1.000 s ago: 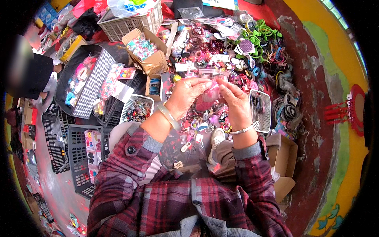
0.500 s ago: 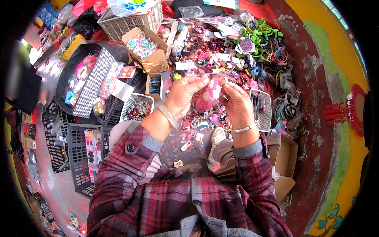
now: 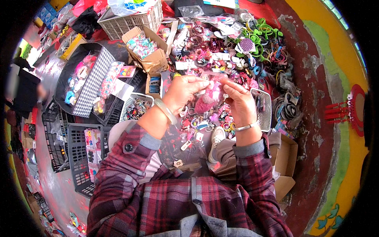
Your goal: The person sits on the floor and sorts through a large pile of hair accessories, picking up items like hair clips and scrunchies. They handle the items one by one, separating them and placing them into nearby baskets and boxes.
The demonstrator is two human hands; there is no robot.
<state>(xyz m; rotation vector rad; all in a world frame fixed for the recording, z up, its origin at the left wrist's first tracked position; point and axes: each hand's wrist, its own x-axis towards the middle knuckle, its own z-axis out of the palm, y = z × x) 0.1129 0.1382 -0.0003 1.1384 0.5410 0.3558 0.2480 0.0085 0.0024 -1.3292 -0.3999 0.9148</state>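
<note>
pink trinket packet [image 3: 209,96] pinched at its top by left hand [image 3: 182,91] and right hand [image 3: 239,103]; best kept taut, level.

Small clear plastic bag [image 3: 211,93] stuffed with pink hair ties, hanging upright, pinched at its top corners above the heap.

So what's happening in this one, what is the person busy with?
A person in a plaid shirt sits over a spread of colourful hair accessories. The left hand and right hand together hold up a small clear bag of pink items, fingers pinching its top edge. A small white basket sits just right of the hands and dark crates to the left.
</note>
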